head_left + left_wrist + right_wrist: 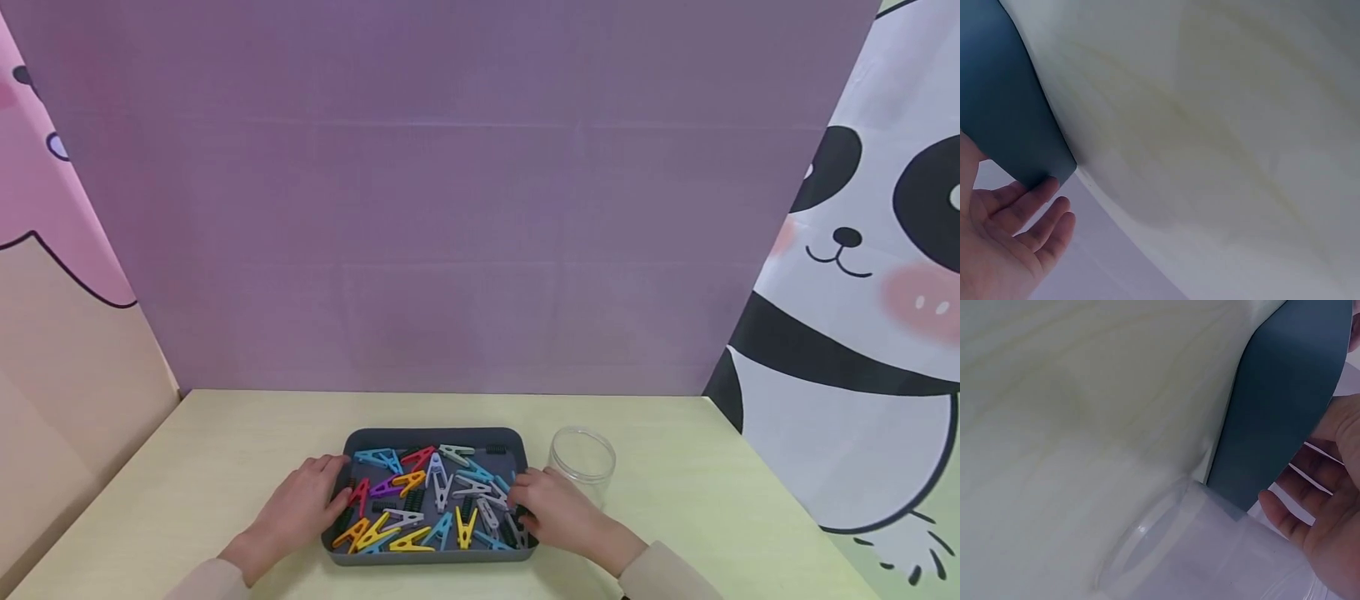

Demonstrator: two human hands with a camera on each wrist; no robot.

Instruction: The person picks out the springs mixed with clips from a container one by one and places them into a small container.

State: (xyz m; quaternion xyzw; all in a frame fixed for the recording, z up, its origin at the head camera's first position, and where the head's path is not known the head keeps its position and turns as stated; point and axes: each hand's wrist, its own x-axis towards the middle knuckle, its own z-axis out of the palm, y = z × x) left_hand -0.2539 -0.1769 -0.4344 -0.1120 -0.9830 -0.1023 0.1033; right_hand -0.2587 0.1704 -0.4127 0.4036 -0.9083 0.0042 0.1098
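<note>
A dark grey rectangular tray (431, 559) lies on the table, holding many plastic clothespins (437, 483) in blue, yellow, red, orange, purple, grey and black. My left hand (303, 504) grips its left side, thumb by the rim. In the left wrist view, fingers touch the outer wall of the tray (1010, 94), and the last fingers hang loose. On the opposite side, my right hand (562, 512) holds the right rim. The right wrist view shows its fingers at the tray wall (1279, 394); the thumb tip is partly hidden.
A clear round jar (583, 454) without a visible lid stands right of the tray, just behind my right hand. The pale wooden table (255, 433) ends at a purple backdrop (450, 208). A panda-printed sheet (847, 333) hangs at right.
</note>
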